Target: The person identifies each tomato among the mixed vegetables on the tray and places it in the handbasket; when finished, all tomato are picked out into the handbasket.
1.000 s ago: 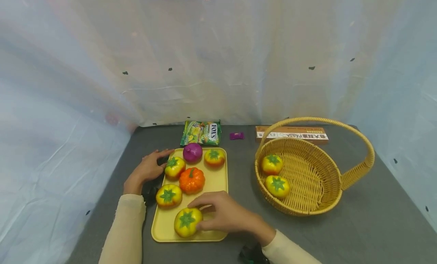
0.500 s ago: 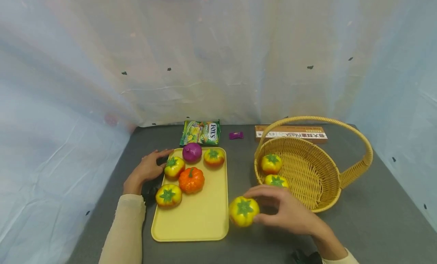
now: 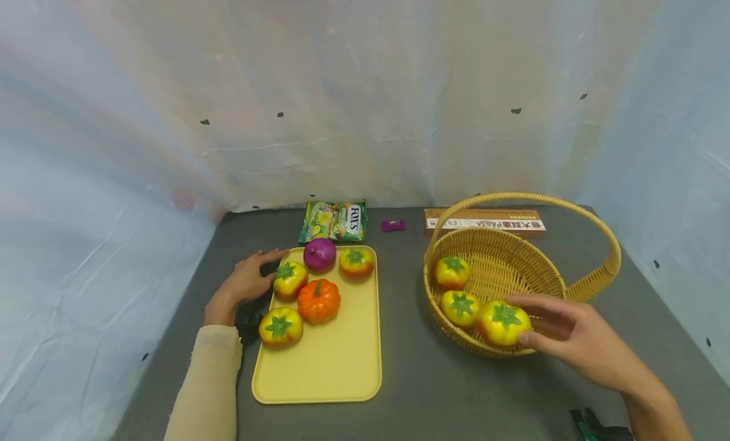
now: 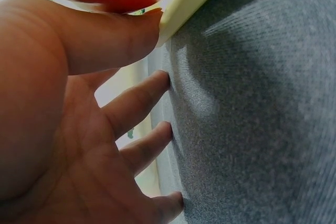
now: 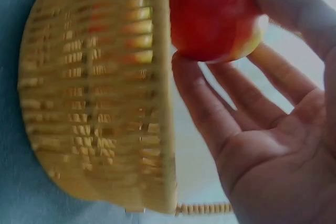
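a glossy yellow-and-red fruit [image 3: 504, 324], green leaf crown facing up, is held just above the near rim of the tan wicker basket [image 3: 504, 257]. two similar fruits [image 3: 453, 274] sit inside the basket's left side.

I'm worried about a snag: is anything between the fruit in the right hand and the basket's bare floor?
Nothing visible blocks it, though the basket's near rim is close beneath the fruit in the right hand. The handle arches behind it, and two similar fruits lie inside, to its left.
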{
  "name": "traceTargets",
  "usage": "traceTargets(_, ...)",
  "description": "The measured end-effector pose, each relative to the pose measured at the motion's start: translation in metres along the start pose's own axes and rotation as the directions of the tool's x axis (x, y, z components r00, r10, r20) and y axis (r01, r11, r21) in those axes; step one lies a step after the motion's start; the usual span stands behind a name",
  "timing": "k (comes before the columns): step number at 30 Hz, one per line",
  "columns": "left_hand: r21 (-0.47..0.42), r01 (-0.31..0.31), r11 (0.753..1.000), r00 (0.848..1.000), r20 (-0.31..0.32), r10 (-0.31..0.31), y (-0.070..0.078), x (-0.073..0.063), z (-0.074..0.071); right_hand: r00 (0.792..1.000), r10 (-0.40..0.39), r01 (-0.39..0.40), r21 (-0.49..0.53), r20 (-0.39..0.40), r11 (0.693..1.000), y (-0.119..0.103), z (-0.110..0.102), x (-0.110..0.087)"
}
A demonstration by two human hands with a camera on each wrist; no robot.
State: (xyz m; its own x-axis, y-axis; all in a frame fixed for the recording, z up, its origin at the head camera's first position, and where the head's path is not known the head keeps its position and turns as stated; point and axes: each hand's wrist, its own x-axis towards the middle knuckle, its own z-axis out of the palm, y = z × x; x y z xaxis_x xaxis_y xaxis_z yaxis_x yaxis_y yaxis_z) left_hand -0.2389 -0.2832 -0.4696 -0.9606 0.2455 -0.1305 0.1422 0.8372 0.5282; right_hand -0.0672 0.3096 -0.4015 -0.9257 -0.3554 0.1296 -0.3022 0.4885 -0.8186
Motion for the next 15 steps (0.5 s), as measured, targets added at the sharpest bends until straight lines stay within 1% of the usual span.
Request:
traceTargets(2, 0.001, 0.000, 1.000, 1.000, 0.001, 0.000, 0.001, 0.000, -0.001, 0.999, 0.040, -0.041, -0.054, -0.008, 0.998, 0.004, -0.004, -0.002)
traceTargets(5, -0.001, 0.001, 1.000, 1.000, -0.001, -0.001, 0.001, 0.000, -0.001, 0.997, 0.081, -0.081, -0.113, -0.003, 0.990, 0.008, -0.005, -0.002)
traceTargets(9, -0.004, 0.004, 1.000, 1.000, 0.000, -0.004, 0.002, -0.001, -0.001, 0.997, 0.080, -0.076, -0.146, 0.021, 0.986, 0.009, 0.000, 0.003)
traceTargets(15, -0.008, 0.007, 1.000, 1.000, 0.004, -0.007, 0.000, 0.000, 0.000, 0.996, 0.073, -0.065, -0.152, 0.044, 0.986, 0.007, 0.011, 0.013)
